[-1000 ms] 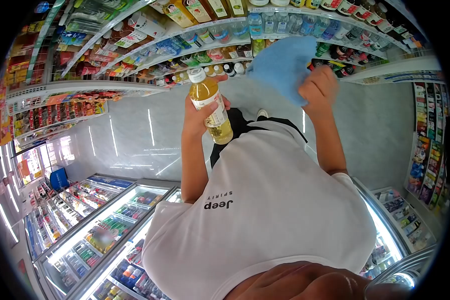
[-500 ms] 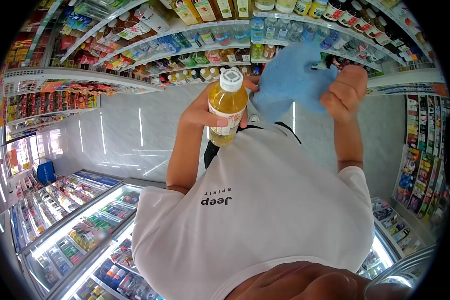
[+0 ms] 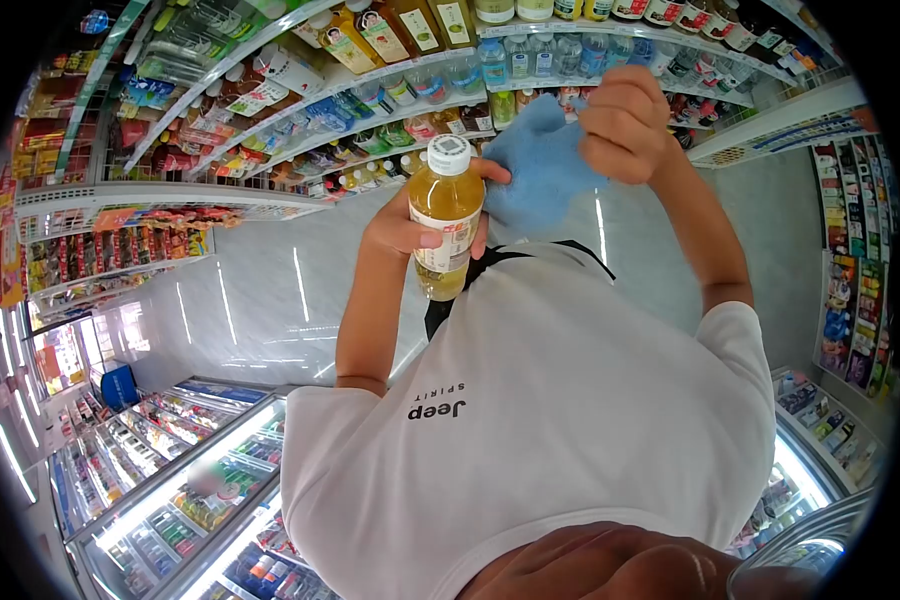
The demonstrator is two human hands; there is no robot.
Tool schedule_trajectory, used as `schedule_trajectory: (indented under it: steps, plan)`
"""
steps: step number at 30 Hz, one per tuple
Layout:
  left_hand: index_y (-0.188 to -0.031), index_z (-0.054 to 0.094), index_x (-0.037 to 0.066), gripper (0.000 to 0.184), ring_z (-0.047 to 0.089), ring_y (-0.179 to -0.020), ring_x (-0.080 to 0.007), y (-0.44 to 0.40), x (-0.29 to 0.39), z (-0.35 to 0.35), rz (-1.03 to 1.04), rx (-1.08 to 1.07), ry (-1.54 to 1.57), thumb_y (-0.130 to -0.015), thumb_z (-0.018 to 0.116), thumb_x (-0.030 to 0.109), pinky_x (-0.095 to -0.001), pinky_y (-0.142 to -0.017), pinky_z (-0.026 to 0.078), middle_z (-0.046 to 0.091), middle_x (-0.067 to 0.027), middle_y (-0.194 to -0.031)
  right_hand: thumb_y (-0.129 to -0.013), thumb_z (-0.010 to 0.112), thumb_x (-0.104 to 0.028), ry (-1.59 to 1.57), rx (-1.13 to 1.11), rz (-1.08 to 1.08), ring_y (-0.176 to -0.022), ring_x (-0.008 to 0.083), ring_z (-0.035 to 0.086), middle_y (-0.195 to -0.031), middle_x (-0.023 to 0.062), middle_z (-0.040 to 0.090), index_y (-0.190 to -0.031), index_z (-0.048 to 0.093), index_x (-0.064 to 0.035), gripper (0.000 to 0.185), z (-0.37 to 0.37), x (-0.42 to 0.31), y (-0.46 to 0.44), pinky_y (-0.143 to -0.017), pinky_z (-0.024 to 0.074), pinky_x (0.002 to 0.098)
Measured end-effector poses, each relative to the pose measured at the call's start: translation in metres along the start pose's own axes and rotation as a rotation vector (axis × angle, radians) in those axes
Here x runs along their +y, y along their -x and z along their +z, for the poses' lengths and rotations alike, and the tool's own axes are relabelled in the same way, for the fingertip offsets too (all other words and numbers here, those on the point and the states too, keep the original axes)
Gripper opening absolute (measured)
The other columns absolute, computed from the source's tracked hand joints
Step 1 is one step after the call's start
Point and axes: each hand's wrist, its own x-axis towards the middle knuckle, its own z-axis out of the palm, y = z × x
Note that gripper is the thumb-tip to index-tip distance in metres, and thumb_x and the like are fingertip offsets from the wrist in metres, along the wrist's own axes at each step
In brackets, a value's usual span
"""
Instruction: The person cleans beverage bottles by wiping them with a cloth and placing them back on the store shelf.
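My left hand (image 3: 400, 225) is wrapped around a clear plastic bottle (image 3: 444, 230) of yellow drink, with a white cap and a paler label. The bottle stands roughly upright in front of my chest. A blue cloth (image 3: 540, 165) hangs just to its right, and a fingertip of my left hand lies against the cloth's near edge. At the cloth's other end, my right hand (image 3: 625, 125) is closed in a fist on it. The cloth's lower part is slightly blurred, and the fingertips of the right hand are hidden inside the fist.
Shelves of bottled drinks (image 3: 560, 55) curve across the far side. Snack racks (image 3: 100, 250) stand at left and more goods (image 3: 850, 270) at right. Lit glass-topped coolers (image 3: 185, 480) lie behind my left side. Grey shiny floor (image 3: 260, 290) shows between them.
My right fist has moved up and to the left, and the cloth has bunched closer to the bottle. The bottle stays in my left hand. The whole view has turned slightly.
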Motion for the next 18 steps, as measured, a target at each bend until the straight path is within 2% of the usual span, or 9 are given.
schedule_trajectory:
  steps: [1,4,6,8,9,12,15,17,18]
  plan:
    - [-0.142,0.035,-0.010,0.097,0.068,-0.076,-0.0275,0.001,-0.004,-0.003,0.015,0.040,0.024,-0.065,0.080,0.029,-0.0370,-0.061,0.055,0.056,-0.0217,-0.127,-0.060,0.072,-0.012,0.009,-0.017,0.052,-0.081,0.0262,0.058,-0.094,0.0072,0.061,-0.080,0.058,-0.0099,0.025,0.002,-0.003,0.006,-0.075,0.0514,0.0416]
    - [-0.142,0.038,-0.009,0.097,0.067,-0.074,-0.0276,-0.002,-0.016,-0.013,0.038,0.155,0.070,-0.064,0.080,0.032,-0.0367,-0.059,0.055,0.053,-0.0227,-0.134,-0.065,0.079,-0.008,-0.018,0.083,0.703,-0.094,0.0260,0.059,-0.114,0.0092,0.058,-0.102,0.058,-0.0100,0.043,0.024,-0.029,0.035,-0.085,0.0492,0.0415]
    - [-0.141,0.039,-0.009,0.097,0.067,-0.073,-0.0278,-0.003,-0.023,-0.018,0.033,0.235,0.079,-0.064,0.080,0.034,-0.0367,-0.058,0.055,0.052,-0.0227,-0.137,-0.070,0.083,-0.009,-0.132,0.310,1.145,-0.100,0.0243,0.057,-0.121,0.0089,0.055,-0.111,0.055,-0.0095,0.050,0.050,-0.060,0.065,-0.091,0.0468,0.0394]
    - [-0.144,0.036,-0.010,0.106,0.063,-0.067,-0.0225,-0.008,-0.024,-0.008,0.053,0.372,0.004,-0.064,0.079,0.044,-0.0320,-0.056,0.052,0.063,-0.0157,-0.096,-0.077,0.083,-0.013,-0.389,0.546,1.523,-0.106,0.0209,0.056,-0.123,0.0079,0.054,-0.117,0.054,-0.0085,0.049,0.080,-0.105,0.111,-0.095,0.0444,0.0373]
    - [-0.144,0.036,-0.010,0.105,0.063,-0.068,-0.0225,-0.009,-0.026,-0.010,0.052,0.365,0.042,-0.064,0.078,0.044,-0.0325,-0.057,0.053,0.062,-0.0153,-0.102,-0.081,0.082,-0.016,-0.592,0.664,1.676,-0.108,0.0184,0.055,-0.123,0.0070,0.055,-0.117,0.055,-0.0077,0.046,0.087,-0.124,0.130,-0.098,0.0432,0.0363]
    - [-0.144,0.036,-0.010,0.103,0.064,-0.073,-0.0228,-0.006,-0.034,-0.019,0.030,0.342,0.140,-0.066,0.077,0.043,-0.0341,-0.059,0.053,0.056,-0.0144,-0.121,-0.088,0.076,-0.016,-1.137,0.824,1.951,-0.109,0.0166,0.056,-0.122,0.0066,0.057,-0.122,0.056,-0.0046,0.041,0.075,-0.155,0.111,-0.099,0.0429,0.0341]
    - [-0.144,0.038,-0.009,0.099,0.064,-0.075,-0.0236,-0.006,-0.039,-0.022,0.000,0.363,0.117,-0.068,0.076,0.043,-0.0353,-0.061,0.054,0.051,-0.0150,-0.137,-0.093,0.070,-0.014,-0.999,0.606,1.790,-0.109,0.0146,0.055,-0.121,0.0064,0.058,-0.119,0.060,-0.0018,0.031,0.073,-0.164,0.085,-0.100,0.0416,0.0322]
    - [-0.144,0.040,-0.007,0.097,0.064,-0.074,-0.0241,-0.008,-0.037,-0.019,-0.026,0.426,0.007,-0.069,0.076,0.043,-0.0357,-0.061,0.054,0.049,-0.0171,-0.141,-0.093,0.068,-0.011,-0.991,0.474,1.845,-0.110,0.0144,0.054,-0.123,0.0065,0.058,-0.114,0.063,-0.0011,0.024,0.073,-0.163,0.092,-0.098,0.0412,0.0306]
    - [-0.143,0.043,-0.005,0.088,0.066,-0.075,-0.0239,-0.008,-0.034,-0.019,-0.030,0.431,-0.010,-0.072,0.077,0.035,-0.0365,-0.064,0.056,0.052,-0.0180,-0.141,-0.093,0.067,-0.009,-0.988,0.405,1.870,-0.110,0.0143,0.054,-0.124,0.0065,0.058,-0.112,0.065,-0.0008,0.021,0.072,-0.161,0.096,-0.098,0.0411,0.0298]
